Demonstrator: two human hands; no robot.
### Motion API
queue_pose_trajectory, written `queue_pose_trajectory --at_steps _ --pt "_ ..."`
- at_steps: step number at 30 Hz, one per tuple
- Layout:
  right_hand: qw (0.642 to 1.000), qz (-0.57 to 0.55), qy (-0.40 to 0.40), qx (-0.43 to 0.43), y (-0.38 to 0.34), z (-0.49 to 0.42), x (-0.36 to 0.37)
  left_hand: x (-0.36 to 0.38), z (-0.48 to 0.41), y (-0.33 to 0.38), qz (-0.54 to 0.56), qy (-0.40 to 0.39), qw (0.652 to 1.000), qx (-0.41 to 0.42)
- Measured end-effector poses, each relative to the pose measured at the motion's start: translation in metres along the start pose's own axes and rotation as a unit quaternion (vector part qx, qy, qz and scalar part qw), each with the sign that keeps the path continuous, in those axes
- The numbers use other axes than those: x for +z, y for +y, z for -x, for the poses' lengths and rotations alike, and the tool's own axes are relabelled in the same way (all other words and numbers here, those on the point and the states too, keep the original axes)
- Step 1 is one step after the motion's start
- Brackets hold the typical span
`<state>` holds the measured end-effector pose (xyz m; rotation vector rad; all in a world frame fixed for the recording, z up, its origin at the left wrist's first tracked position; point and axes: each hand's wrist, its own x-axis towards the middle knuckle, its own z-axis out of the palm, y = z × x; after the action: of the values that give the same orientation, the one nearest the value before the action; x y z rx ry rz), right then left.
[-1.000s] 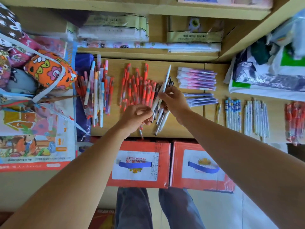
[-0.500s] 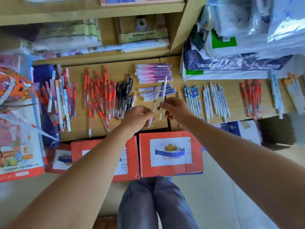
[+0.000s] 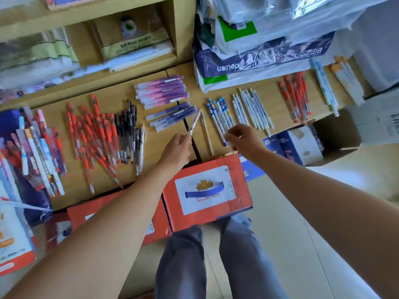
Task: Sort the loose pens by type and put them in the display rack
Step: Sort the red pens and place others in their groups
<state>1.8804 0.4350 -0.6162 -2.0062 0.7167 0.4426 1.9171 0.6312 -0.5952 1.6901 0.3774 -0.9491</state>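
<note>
Pale pen (image 3: 194,123) juts up-right from left hand (image 3: 177,152) grip.

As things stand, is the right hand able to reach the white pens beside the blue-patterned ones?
Probably yes. The right hand hovers just in front of the white pens and nothing stands between them. Its fingers are curled, so they may have to open first.

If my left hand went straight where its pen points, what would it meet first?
Probably the lower purple pens: their right ends lie beside the pen in the left hand; depth unclear.
</note>
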Motion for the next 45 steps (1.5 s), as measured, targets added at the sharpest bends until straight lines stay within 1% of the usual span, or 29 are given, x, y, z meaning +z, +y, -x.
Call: queue_pose_trajectory --at_steps 2,4,7,10,14,18,20,22,26,28,31,33,34,36,38,39,41,43,45 --pt "0.998 0.047 0.034 0.005 0.011 -0.009 -0.017 0.012 -0.004 0.001 -0.042 -0.008 0.998 0.047" --pt "0.995 0.082 0.063 0.006 0.02 -0.021 -0.037 0.025 -0.011 0.003 -0.084 0.005 0.993 0.078" --pt "0.988 0.125 0.096 0.006 0.035 -0.043 -0.066 0.048 -0.024 0.01 -0.101 0.027 0.99 0.09" --pt "0.98 0.173 0.101 0.0 0.047 -0.062 -0.095 0.074 -0.036 0.017 -0.086 0.029 0.992 0.083" --pt "0.977 0.202 0.062 -0.025 0.061 -0.087 -0.114 0.107 -0.052 0.026 -0.043 0.055 0.996 0.051" --pt "0.986 0.156 -0.037 -0.041 0.06 -0.103 -0.102 0.129 -0.069 0.031 -0.026 0.1 0.994 0.039" --pt "0.985 0.145 -0.064 -0.066 0.059 -0.108 -0.09 0.136 -0.075 0.031 -0.033 0.116 0.992 0.041" --pt "0.982 0.155 -0.066 -0.081 0.059 -0.112 -0.082 0.14 -0.08 0.028 -0.052 0.126 0.99 0.042" --pt "0.982 0.164 -0.049 -0.082 0.061 -0.118 -0.082 0.142 -0.084 0.022 -0.094 0.141 0.984 0.051" --pt "0.983 0.147 -0.06 -0.091 0.06 -0.119 -0.085 0.142 -0.082 0.023 -0.086 0.146 0.984 0.05" --pt "0.988 0.074 -0.096 -0.094 0.052 -0.117 -0.094 0.144 -0.082 0.027 -0.036 0.133 0.99 0.035" --pt "0.987 0.004 -0.148 -0.069 0.043 -0.115 -0.1 0.148 -0.082 0.034 -0.028 0.109 0.993 0.034" --pt "0.982 -0.02 -0.179 -0.055 0.039 -0.114 -0.103 0.151 -0.082 0.038 -0.033 0.096 0.994 0.038" --pt "0.974 -0.018 -0.219 -0.054 0.036 -0.113 -0.106 0.16 -0.081 0.046 -0.059 0.066 0.995 0.055" --pt "0.973 -0.017 -0.224 -0.054 0.037 -0.113 -0.108 0.168 -0.081 0.05 -0.105 0.049 0.991 0.06" --pt "0.974 -0.029 -0.218 -0.046 0.038 -0.113 -0.11 0.169 -0.082 0.05 -0.137 0.053 0.987 0.057" --pt "0.979 -0.046 -0.194 -0.035 0.041 -0.114 -0.113 0.167 -0.083 0.049 -0.21 0.094 0.971 0.059" --pt "0.984 -0.056 -0.171 -0.017 0.042 -0.116 -0.115 0.158 -0.084 0.046 -0.267 0.171 0.946 0.063" --pt "0.985 -0.057 -0.161 -0.001 0.044 -0.118 -0.114 0.148 -0.084 0.041 -0.305 0.244 0.92 0.017"
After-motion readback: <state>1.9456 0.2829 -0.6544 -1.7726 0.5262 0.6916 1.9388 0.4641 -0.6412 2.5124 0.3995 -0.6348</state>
